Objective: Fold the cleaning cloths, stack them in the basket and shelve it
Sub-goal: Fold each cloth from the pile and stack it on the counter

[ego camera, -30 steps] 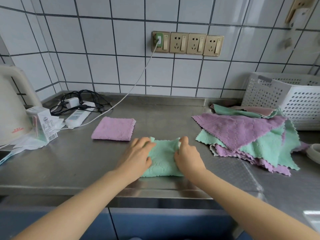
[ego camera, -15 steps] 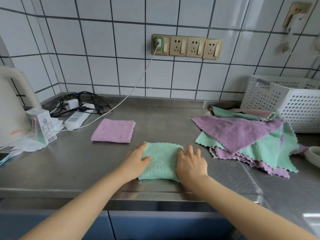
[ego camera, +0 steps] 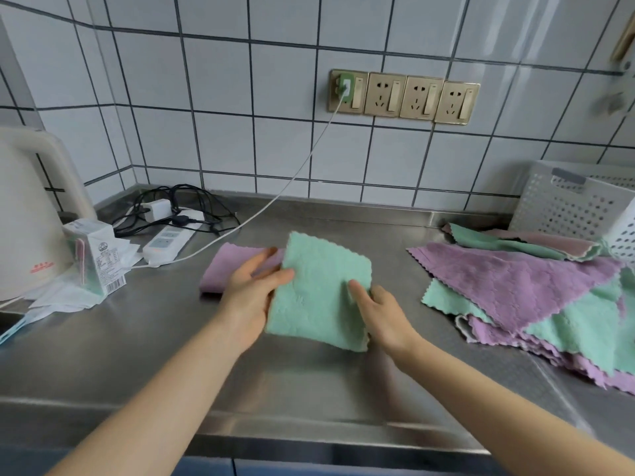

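Observation:
A folded green cloth (ego camera: pixel 321 290) is lifted off the steel counter (ego camera: pixel 137 338), tilted, between both hands. My left hand (ego camera: pixel 249 297) holds its left edge, thumb on top and fingers behind. My right hand (ego camera: pixel 381 312) pinches its lower right edge, a finger lying on the cloth's face. Behind the left hand lies a folded purple cloth (ego camera: pixel 220 269), partly hidden. A heap of unfolded purple and green cloths (ego camera: pixel 536 293) spreads at the right. The white perforated basket (ego camera: pixel 570 207) stands behind that heap against the wall.
A white kettle (ego camera: pixel 27 214) and a small carton (ego camera: pixel 94 255) stand at the left, with papers under them. A power strip (ego camera: pixel 168 238), a charger and tangled cables lie at the back left. A white cable runs up to the wall sockets (ego camera: pixel 402 96).
The green cloth was flat on the counter under both hands. Now both hands have picked it up and carried it up and left, over the folded purple cloth.

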A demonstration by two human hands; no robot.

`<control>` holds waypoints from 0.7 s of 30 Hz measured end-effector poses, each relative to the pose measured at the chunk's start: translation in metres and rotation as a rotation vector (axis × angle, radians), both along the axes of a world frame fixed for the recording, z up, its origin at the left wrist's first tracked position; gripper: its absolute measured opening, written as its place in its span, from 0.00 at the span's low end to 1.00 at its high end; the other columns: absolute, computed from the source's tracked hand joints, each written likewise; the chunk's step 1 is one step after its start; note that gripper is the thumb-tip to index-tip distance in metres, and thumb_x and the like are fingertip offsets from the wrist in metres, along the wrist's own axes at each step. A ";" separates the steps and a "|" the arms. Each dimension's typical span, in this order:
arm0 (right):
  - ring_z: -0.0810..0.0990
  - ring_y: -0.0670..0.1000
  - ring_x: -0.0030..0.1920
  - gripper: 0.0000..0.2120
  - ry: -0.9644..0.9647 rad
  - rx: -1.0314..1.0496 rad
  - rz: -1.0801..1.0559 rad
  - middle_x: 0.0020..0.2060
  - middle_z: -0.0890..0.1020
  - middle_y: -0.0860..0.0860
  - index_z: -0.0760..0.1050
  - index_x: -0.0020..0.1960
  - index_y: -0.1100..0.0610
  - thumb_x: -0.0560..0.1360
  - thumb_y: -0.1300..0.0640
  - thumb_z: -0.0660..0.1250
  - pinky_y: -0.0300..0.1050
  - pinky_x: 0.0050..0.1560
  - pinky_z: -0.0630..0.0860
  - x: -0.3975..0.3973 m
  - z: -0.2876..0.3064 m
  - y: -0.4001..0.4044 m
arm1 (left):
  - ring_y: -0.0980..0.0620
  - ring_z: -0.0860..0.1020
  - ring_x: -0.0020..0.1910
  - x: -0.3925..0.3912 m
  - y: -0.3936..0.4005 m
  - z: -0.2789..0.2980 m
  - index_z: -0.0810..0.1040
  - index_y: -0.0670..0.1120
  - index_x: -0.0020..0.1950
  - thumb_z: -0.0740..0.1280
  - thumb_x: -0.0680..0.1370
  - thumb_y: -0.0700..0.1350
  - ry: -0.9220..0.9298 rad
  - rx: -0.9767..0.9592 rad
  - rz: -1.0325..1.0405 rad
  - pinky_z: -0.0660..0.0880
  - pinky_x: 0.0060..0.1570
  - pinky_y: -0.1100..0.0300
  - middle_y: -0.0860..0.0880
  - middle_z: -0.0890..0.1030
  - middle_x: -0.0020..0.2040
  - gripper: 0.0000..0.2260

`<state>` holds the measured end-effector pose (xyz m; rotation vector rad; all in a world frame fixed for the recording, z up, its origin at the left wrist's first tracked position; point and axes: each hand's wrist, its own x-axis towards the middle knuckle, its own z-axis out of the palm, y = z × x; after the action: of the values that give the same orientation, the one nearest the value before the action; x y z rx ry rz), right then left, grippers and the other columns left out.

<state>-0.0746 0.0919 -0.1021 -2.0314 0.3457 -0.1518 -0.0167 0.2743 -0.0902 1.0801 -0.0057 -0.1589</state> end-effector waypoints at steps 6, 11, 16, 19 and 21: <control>0.78 0.55 0.50 0.17 -0.068 0.211 -0.003 0.54 0.80 0.57 0.73 0.59 0.62 0.76 0.52 0.62 0.50 0.50 0.76 0.101 0.024 0.068 | 0.49 0.82 0.41 0.091 0.054 0.029 0.77 0.40 0.62 0.67 0.74 0.34 -0.091 0.231 0.182 0.80 0.45 0.54 0.44 0.82 0.50 0.16; 0.78 0.61 0.58 0.16 0.151 0.105 -0.029 0.56 0.79 0.59 0.73 0.60 0.64 0.74 0.58 0.64 0.48 0.57 0.76 0.140 -0.001 0.099 | 0.48 0.80 0.48 0.124 0.084 -0.010 0.79 0.39 0.59 0.71 0.71 0.35 -0.123 0.811 0.132 0.76 0.54 0.53 0.45 0.82 0.49 0.16; 0.79 0.59 0.54 0.14 0.093 0.049 -0.039 0.52 0.80 0.59 0.75 0.57 0.63 0.75 0.57 0.63 0.45 0.48 0.74 0.144 -0.008 0.097 | 0.47 0.81 0.52 0.135 0.098 -0.036 0.80 0.43 0.59 0.75 0.67 0.41 -0.045 0.686 0.191 0.75 0.60 0.48 0.45 0.83 0.53 0.20; 0.77 0.57 0.48 0.09 0.072 0.032 -0.012 0.44 0.77 0.56 0.74 0.50 0.62 0.75 0.56 0.63 0.45 0.46 0.73 0.144 -0.012 0.097 | 0.46 0.81 0.52 0.132 0.099 -0.035 0.81 0.43 0.57 0.74 0.70 0.39 -0.028 0.604 0.204 0.75 0.60 0.49 0.44 0.83 0.52 0.16; 0.75 0.56 0.44 0.05 0.062 0.013 -0.006 0.40 0.76 0.54 0.71 0.44 0.60 0.75 0.57 0.62 0.43 0.41 0.70 0.142 -0.013 0.097 | 0.47 0.81 0.51 0.127 0.098 -0.034 0.81 0.44 0.55 0.73 0.71 0.38 -0.046 0.613 0.194 0.75 0.59 0.50 0.45 0.83 0.50 0.13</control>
<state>0.0678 0.1887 -0.1153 -2.0259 0.3905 -0.0898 0.1099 0.3725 -0.1241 1.6875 0.1129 0.0465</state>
